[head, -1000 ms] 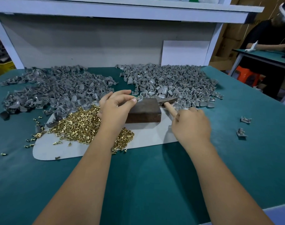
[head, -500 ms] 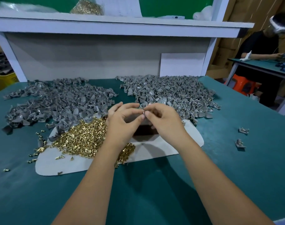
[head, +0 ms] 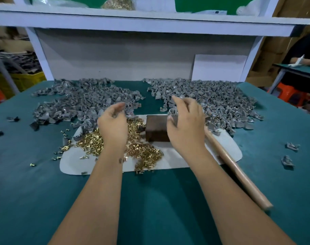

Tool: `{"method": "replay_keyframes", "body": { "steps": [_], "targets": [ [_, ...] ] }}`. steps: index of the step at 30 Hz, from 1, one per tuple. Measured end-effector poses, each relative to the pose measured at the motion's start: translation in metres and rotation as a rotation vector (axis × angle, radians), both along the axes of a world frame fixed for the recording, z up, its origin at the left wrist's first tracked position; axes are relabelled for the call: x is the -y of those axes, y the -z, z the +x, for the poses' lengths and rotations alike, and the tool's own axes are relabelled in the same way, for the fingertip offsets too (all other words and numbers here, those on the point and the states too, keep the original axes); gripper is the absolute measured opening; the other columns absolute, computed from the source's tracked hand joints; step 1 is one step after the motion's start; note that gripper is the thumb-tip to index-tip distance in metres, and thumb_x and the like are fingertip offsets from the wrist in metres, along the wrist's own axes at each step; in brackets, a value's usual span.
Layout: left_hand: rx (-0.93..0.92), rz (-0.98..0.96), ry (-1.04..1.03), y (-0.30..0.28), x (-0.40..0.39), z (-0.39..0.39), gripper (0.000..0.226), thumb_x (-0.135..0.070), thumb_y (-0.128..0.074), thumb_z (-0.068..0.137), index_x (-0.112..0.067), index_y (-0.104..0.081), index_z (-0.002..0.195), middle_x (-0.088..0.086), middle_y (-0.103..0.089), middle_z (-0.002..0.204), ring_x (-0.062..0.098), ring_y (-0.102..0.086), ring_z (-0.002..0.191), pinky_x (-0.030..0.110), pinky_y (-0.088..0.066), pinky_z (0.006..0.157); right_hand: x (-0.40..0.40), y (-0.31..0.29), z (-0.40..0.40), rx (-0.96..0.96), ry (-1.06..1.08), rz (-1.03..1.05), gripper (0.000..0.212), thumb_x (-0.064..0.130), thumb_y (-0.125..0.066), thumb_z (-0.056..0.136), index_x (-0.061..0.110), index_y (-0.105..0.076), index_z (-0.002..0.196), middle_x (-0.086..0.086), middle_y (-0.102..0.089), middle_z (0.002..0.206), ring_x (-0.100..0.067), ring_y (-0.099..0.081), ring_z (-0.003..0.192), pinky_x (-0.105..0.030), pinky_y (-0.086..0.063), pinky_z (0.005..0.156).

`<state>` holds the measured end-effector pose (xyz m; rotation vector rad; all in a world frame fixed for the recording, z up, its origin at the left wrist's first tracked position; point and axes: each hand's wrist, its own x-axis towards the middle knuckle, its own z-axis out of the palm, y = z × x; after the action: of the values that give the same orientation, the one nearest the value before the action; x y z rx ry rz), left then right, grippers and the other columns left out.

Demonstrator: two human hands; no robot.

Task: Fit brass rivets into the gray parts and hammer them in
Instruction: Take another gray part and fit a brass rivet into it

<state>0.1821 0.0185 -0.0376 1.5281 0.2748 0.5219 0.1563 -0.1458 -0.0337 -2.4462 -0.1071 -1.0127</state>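
Seen from above, a person's two bare forearms reach forward over a teal felt-covered desk [head: 150,206]. The left hand [head: 113,124] hovers over a loose heap of small brass rivets [head: 90,142], its fingers loosely curled; motion blur makes it impossible to tell whether it pinches anything. The right hand [head: 186,128] is raised in front of a dark brown rectangular metal block [head: 155,128], fingers bent and spread, with a small gray piece seemingly at the fingertips, though blur leaves the grip unclear.

The rivets and block lie on a pale gray rounded mat [head: 168,160] at the middle of the desk. A hammer with a light wooden handle [head: 239,172] lies on the desk just right of the right forearm, untouched, its head hidden behind the right hand.

Behind the mat sit two broad piles of gray metal parts: a left pile [head: 76,103] and a right pile [head: 218,101], with bare felt between them. Two separate gray parts [head: 290,152] lie well apart at the right of the desk. A white shelf [head: 150,22] spans the back.
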Motion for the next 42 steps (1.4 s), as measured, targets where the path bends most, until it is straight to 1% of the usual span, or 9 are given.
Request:
{"method": "replay_keyframes", "body": {
  "steps": [6,10,12,14,19,24,32,36,42],
  "targets": [
    [0.077,-0.08,-0.173,-0.007,-0.025,0.004,0.053,0.023,-0.043,0.085,-0.017,-0.068,0.111,-0.008,-0.068,0.107,-0.014,-0.062,0.071,0.003,-0.043,0.053,-0.022,-0.004,-0.016,-0.158,-0.346,-0.211,0.023,0.022,-0.046,0.096,0.021,-0.065,0.108,0.004,-0.068,0.102,-0.017,-0.062,0.092,-0.032,-0.052,0.075],
    [0.025,0.298,0.021,0.001,-0.02,0.008,0.06,0.017,-0.044,0.087,-0.028,-0.065,0.122,-0.017,-0.064,0.119,-0.01,-0.063,0.082,0.012,-0.048,0.057,-0.04,0.003,-0.018,-0.301,-0.416,-0.525,0.032,0.043,-0.047,0.091,0.018,-0.063,0.105,-0.001,-0.056,0.102,-0.024,-0.058,0.095,-0.031,-0.042,0.065],
    [-0.028,0.545,0.184,0.007,-0.013,0.013,0.05,0.004,-0.049,0.093,-0.029,-0.063,0.129,-0.013,-0.064,0.127,0.002,-0.065,0.1,0.027,-0.054,0.084,-0.046,0.004,-0.018,-0.335,-0.409,-0.558,0.034,0.048,-0.051,0.087,0.019,-0.064,0.099,-0.001,-0.051,0.096,-0.024,-0.056,0.093,-0.03,-0.034,0.062],
    [-0.123,0.801,0.228,0.011,-0.009,0.018,0.038,-0.013,-0.056,0.095,-0.031,-0.065,0.127,-0.007,-0.065,0.129,0.016,-0.052,0.128,0.043,-0.036,0.111,-0.049,0.003,-0.018,-0.385,-0.447,-0.504,0.027,0.042,-0.054,0.088,0.018,-0.065,0.096,0.0,-0.049,0.093,-0.024,-0.056,0.093,-0.03,-0.033,0.062],
    [-0.233,0.968,0.201,0.01,-0.008,0.019,0.022,-0.032,-0.069,0.086,-0.041,-0.073,0.106,-0.013,-0.068,0.121,0.02,-0.045,0.13,0.042,-0.023,0.106,-0.051,0.0,-0.02,-0.436,-0.494,-0.382,0.01,0.025,-0.061,0.087,0.017,-0.065,0.088,-0.004,-0.057,0.099,-0.027,-0.055,0.092,-0.03,-0.036,0.064],
    [-0.21,0.957,0.121,0.008,-0.008,0.018,0.009,-0.032,-0.071,0.085,-0.04,-0.068,0.086,-0.013,-0.07,0.094,0.021,-0.053,0.117,0.038,-0.027,0.096,-0.05,0.002,-0.02,-0.457,-0.535,-0.286,0.006,0.017,-0.062,0.084,0.022,-0.064,0.082,-0.002,-0.061,0.093,-0.026,-0.056,0.088,-0.031,-0.042,0.065],
    [0.065,0.516,0.085,-0.004,0.001,0.006,0.022,-0.016,-0.072,0.087,-0.025,-0.073,0.106,-0.019,-0.066,0.088,0.001,-0.061,0.089,0.033,-0.049,0.097,-0.041,0.005,-0.012,-0.312,-0.53,0.014,0.011,0.016,-0.065,0.078,0.027,-0.064,0.076,0.013,-0.06,0.074,-0.009,-0.057,0.07,-0.034,-0.053,0.069],
    [0.107,0.324,0.157,-0.009,0.014,-0.002,0.026,-0.011,-0.072,0.087,-0.03,-0.069,0.104,-0.024,-0.064,0.089,-0.011,-0.057,0.093,0.024,-0.048,0.095,-0.022,-0.006,-0.004,0.038,-0.306,0.303,0.02,0.01,-0.064,0.082,0.029,-0.067,0.085,0.017,-0.061,0.083,0.004,-0.056,0.075,-0.014,-0.048,0.071],
    [0.1,0.412,0.34,-0.006,0.041,-0.008,0.023,-0.015,-0.07,0.089,-0.031,-0.071,0.106,-0.019,-0.067,0.091,-0.011,-0.058,0.087,0.025,-0.052,0.091,0.019,-0.007,0.009,-0.045,-0.097,0.604,0.023,0.006,-0.06,0.085,0.021,-0.072,0.099,0.006,-0.065,0.088,0.0,-0.057,0.076,-0.012,-0.047,0.073]
  ]
}}
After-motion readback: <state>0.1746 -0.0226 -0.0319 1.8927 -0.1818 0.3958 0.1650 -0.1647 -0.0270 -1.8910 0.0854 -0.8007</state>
